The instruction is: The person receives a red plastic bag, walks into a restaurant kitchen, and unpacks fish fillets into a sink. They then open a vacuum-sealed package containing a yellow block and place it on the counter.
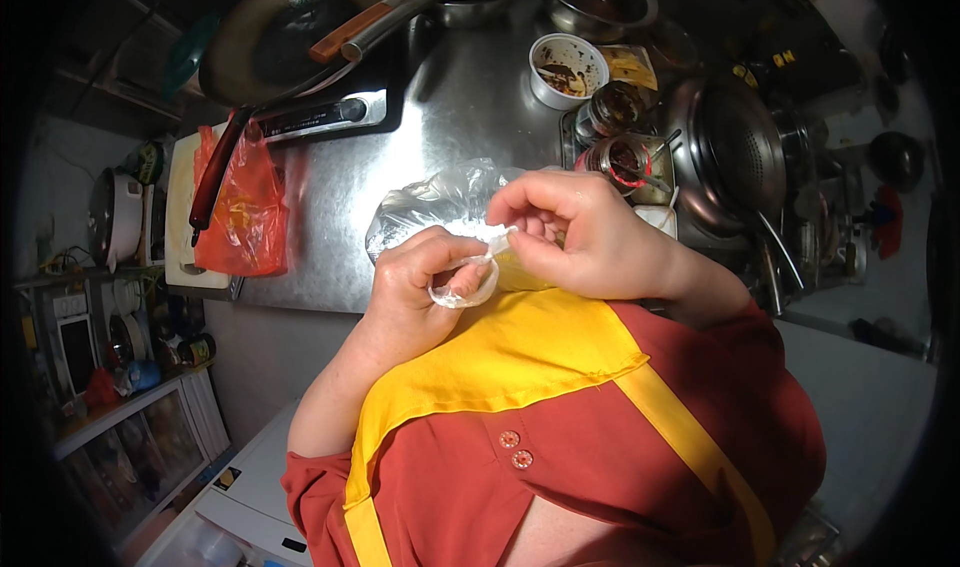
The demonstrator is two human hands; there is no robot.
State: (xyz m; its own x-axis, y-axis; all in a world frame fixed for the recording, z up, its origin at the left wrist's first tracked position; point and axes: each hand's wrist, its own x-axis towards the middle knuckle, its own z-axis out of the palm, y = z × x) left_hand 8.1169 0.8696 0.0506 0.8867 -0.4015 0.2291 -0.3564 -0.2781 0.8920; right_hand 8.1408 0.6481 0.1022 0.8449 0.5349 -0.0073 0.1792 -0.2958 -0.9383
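A clear plastic bag [442, 195] rests on the steel counter in front of my apron, its contents hard to make out. My left hand [427, 270] grips the bag's twisted neck, with a loop of the plastic hanging around its fingers. Close beside it, my right hand [574, 233] pinches the short end of the twisted plastic between thumb and index finger. The other right fingers curl inward. Both hands meet just above the counter's front edge and cover part of the bag.
A wok [300, 26] sits on an induction cooker [322, 120] at the back left. Below its long handle lies a red plastic bag [244, 207] on a cutting board [180, 229]. To the right stand a white tub [568, 101], an open jar [619, 162] and stacked pans [720, 147].
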